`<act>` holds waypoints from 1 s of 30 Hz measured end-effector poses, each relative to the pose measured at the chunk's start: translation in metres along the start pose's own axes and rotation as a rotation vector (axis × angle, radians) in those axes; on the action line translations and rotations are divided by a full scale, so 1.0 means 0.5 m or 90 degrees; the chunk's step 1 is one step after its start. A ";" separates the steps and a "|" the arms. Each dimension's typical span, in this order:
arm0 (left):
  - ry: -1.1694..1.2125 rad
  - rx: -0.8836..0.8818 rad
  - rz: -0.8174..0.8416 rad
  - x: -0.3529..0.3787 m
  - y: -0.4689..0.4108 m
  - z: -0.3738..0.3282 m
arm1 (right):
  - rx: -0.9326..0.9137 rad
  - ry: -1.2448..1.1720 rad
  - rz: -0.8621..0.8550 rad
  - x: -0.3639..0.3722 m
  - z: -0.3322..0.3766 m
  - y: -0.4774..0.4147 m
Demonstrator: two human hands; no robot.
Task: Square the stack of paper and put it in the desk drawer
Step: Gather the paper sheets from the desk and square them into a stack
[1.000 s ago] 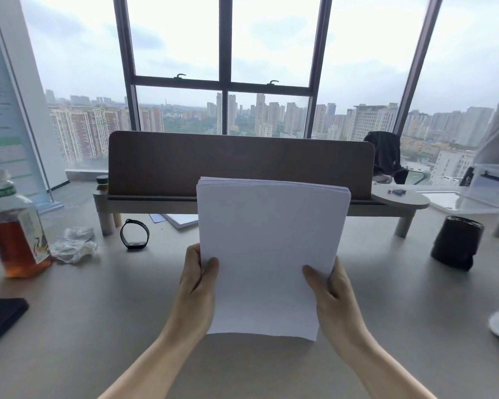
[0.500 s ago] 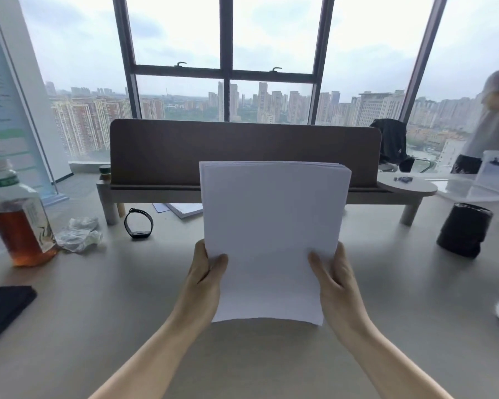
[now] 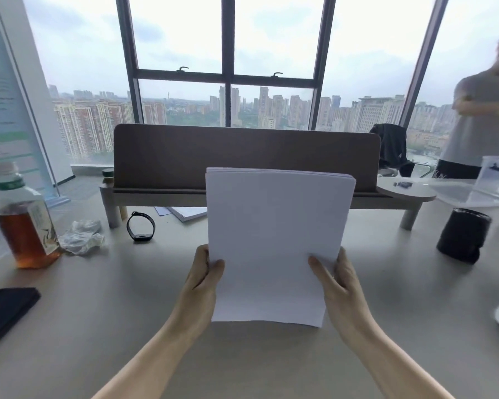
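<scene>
Paper stack (image 3: 274, 240): plain white, blank face toward the camera, sheets slightly fanned at the top edge. Held upright over the desk (image 3: 98, 312), long axis vertical, lower edge at or just above the desktop; contact cannot be told. Left hand (image 3: 202, 283) grips the lower left edge, thumb on the front; right hand (image 3: 337, 283) grips the lower right edge likewise; both closed on the stack. Beyond the grip: brown screen (image 3: 185, 156) on a shelf. Left of it: watch (image 3: 141, 226), crumpled wrap (image 3: 82, 237), bottle (image 3: 23, 217), phone (image 3: 6, 309). Right: black cylinder (image 3: 463, 237). Drawer not visible.
</scene>
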State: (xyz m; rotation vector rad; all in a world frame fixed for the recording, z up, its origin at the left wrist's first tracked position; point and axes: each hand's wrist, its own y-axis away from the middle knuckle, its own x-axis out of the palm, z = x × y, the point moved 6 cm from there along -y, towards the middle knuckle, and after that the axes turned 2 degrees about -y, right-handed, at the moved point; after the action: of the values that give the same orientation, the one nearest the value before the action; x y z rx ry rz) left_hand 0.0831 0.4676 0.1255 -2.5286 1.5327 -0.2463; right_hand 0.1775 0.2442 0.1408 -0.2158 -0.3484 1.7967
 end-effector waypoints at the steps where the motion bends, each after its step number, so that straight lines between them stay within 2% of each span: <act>1: -0.018 0.005 -0.006 0.000 0.003 0.002 | 0.007 -0.008 0.003 0.002 -0.001 -0.001; 8: -0.158 0.028 -0.044 -0.012 0.006 -0.024 | -0.007 0.059 -0.035 -0.006 -0.011 0.014; 10: -0.254 0.126 -0.111 -0.032 -0.014 -0.098 | -0.022 0.074 -0.052 -0.011 -0.010 0.017; 12: -0.444 0.330 -0.184 -0.025 -0.026 -0.242 | -0.038 0.093 -0.053 -0.011 -0.006 0.020; 13: -0.562 0.437 -0.163 0.007 -0.029 -0.317 | -0.047 0.108 -0.045 -0.007 -0.001 0.019; 14: -0.695 0.514 -0.096 0.054 -0.035 -0.381 | -0.058 0.124 -0.038 -0.005 0.007 0.017; 15: -0.814 0.543 -0.006 0.101 -0.046 -0.416 | -0.067 0.142 -0.032 -0.003 0.015 0.013; 17: -0.921 0.463 0.183 0.154 -0.078 -0.420 | -0.090 0.183 -0.016 -0.002 0.034 0.004; 19: -0.875 0.340 0.247 0.149 -0.104 -0.406 | -0.109 0.225 -0.004 -0.008 0.060 -0.007; 20: -0.814 0.329 0.245 0.138 -0.103 -0.403 | -0.116 0.248 0.004 -0.011 0.075 -0.014; 23: -0.684 0.366 0.184 0.083 -0.086 -0.392 | -0.146 0.317 0.027 -0.028 0.122 -0.037; 25: -0.554 0.332 0.122 0.022 -0.081 -0.360 | -0.107 0.344 -0.019 -0.066 0.135 -0.053; 26: -0.458 0.293 0.092 -0.012 -0.078 -0.336 | -0.054 0.315 -0.042 -0.087 0.127 -0.055; 29: -0.194 0.142 0.001 -0.088 -0.060 -0.222 | 0.132 0.001 -0.004 -0.086 0.063 -0.039; 30: -0.133 0.096 -0.020 -0.098 -0.050 -0.179 | 0.147 -0.063 0.006 -0.075 0.047 -0.034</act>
State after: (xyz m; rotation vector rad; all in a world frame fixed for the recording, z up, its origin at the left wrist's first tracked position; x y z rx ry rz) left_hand 0.0615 0.5170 0.2156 -2.3790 1.3442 -0.0935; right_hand 0.1946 0.2087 0.1673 0.0348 -0.2067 1.8436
